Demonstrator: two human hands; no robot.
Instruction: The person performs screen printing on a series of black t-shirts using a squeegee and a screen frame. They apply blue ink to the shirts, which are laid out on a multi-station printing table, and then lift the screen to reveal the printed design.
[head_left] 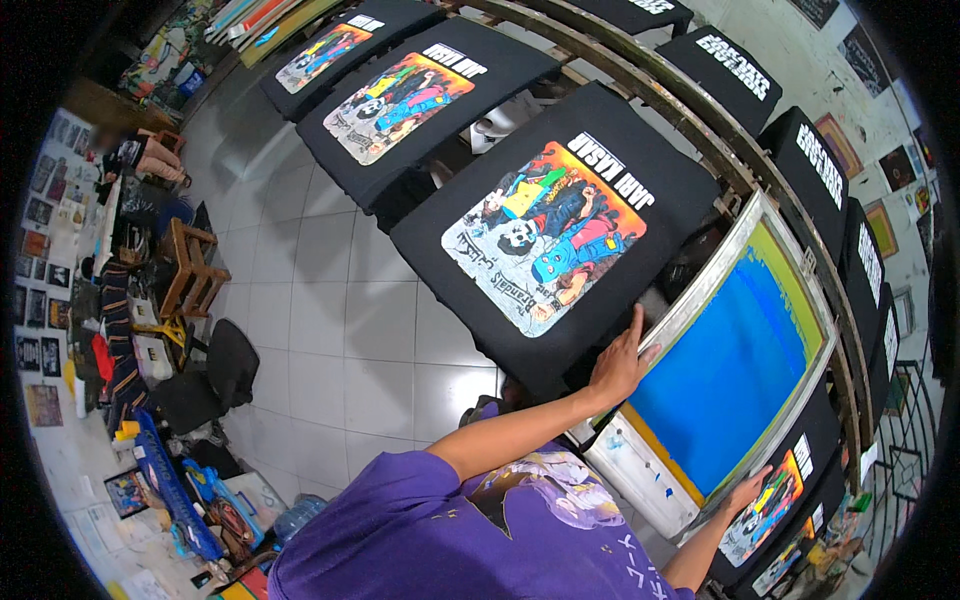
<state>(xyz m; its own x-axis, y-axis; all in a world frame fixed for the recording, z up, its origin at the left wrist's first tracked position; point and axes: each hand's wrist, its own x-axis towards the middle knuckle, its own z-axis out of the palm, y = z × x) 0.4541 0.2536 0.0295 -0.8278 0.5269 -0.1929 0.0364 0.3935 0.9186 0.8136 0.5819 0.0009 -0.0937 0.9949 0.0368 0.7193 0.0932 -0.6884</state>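
A silkscreen printing frame (818,350) with a pale metal rim and a mesh coated in blue ink (715,375) lies tilted in front of me on the right. Yellow-green shows along its far and right margins. My left hand (620,368) grips the frame's left edge, one finger pointing away along the rim. At the near right edge my right hand (745,492) holds the rim. A black T-shirt (440,235) with a colourful cartoon print lies stretched on a board just left of the frame. Another printed black shirt (770,505) shows partly beside my right hand.
More printed black shirts (400,100) sit on boards along a curved rack rail (690,120); others with white lettering (720,75) line its far side. Tiled floor (375,330) lies to the left, with a black chair (215,380), a wooden stool (190,270) and a cluttered bench. Another person (150,160) is far left.
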